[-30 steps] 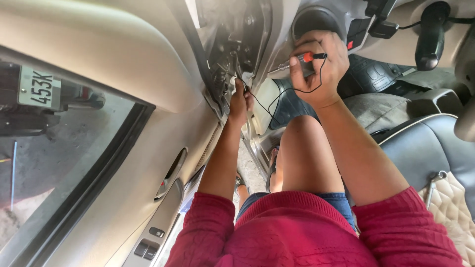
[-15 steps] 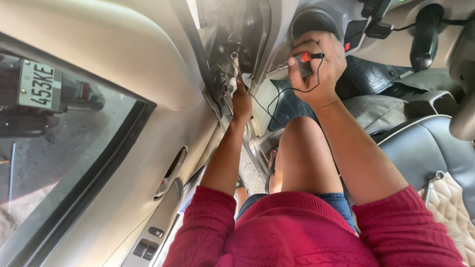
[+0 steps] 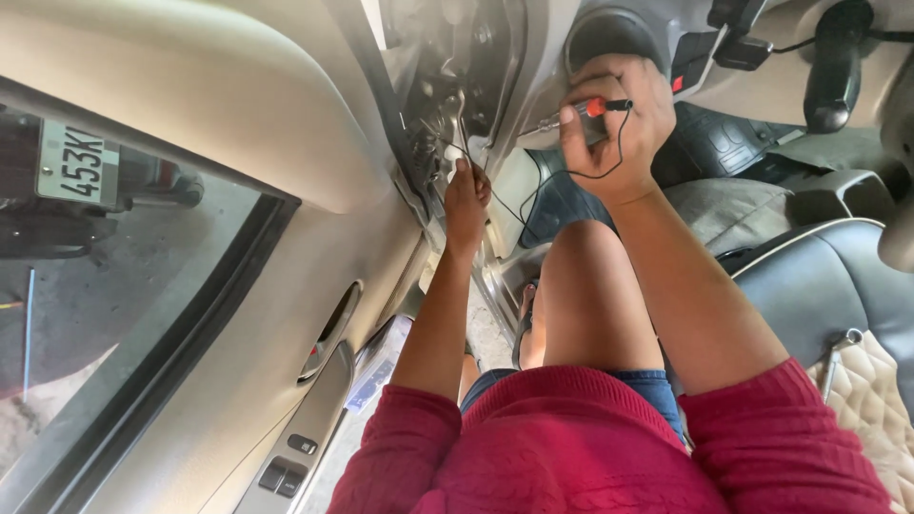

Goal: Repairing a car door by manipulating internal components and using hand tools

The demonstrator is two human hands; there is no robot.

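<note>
**Probe and wiring at the open dash cavity, seen from inside the car**

Head view looks down over a red knitted sweater [image 3: 590, 447] and a bare knee [image 3: 586, 286] towards the footwell.

Right hand [image 3: 614, 124]: raised at about 1 o'clock in the view, fingers curled tight around a test probe [image 3: 581, 112] with a red band and a metal tip. The tip points to 9 o'clock, towards the edge of the exposed cavity [image 3: 466, 67]. A thin black lead [image 3: 571, 174] leaves the rear of the probe, loops below the hand and runs down and left towards the other hand.

Left hand [image 3: 466, 195]: stretched forward at about 12 o'clock, at the lower rim of the cavity. Fingers are drawn together at the wiring [image 3: 443, 143] there; what exactly they pinch cannot be told, as it is too small to resolve.

Cavity: trim removed, bare metal and cable ends visible, just left of a round vent [image 3: 605, 33].

Surroundings: beige door panel [image 3: 248, 286] fills the 9 o'clock side, with an inner handle recess [image 3: 328, 328] and window switches [image 3: 286, 466] near 7 o'clock. Window glass [image 3: 114, 286] lies at far left. A grey seat [image 3: 828, 286] sits at 3 o'clock, with a quilted cream cover [image 3: 871, 400] at 4 o'clock.
</note>
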